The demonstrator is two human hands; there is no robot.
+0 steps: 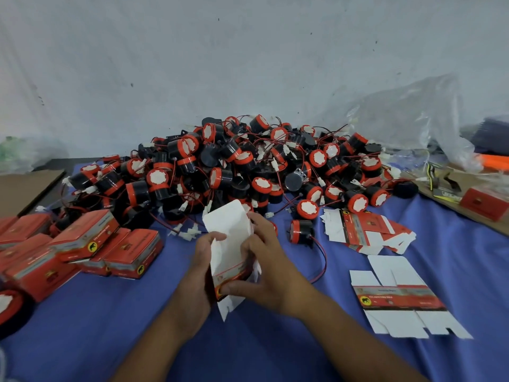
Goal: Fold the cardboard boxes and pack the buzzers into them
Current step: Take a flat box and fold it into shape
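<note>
Head view: white cardboard box (229, 232), round black-red buzzers (248, 166)

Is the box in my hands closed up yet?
Not closed: the box, gripped by the left hand and right hand, has white flaps sticking out top and bottom.

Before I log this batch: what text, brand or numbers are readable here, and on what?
No text can be read clearly.
On the packed boxes: a print line, too blurred to read; a yellow round emblem with a black animal.
On the flat carton: the same emblem, print too blurred.
On the held carton: print on the red band too small.
On the buzzers: no lettering visible.
</note>
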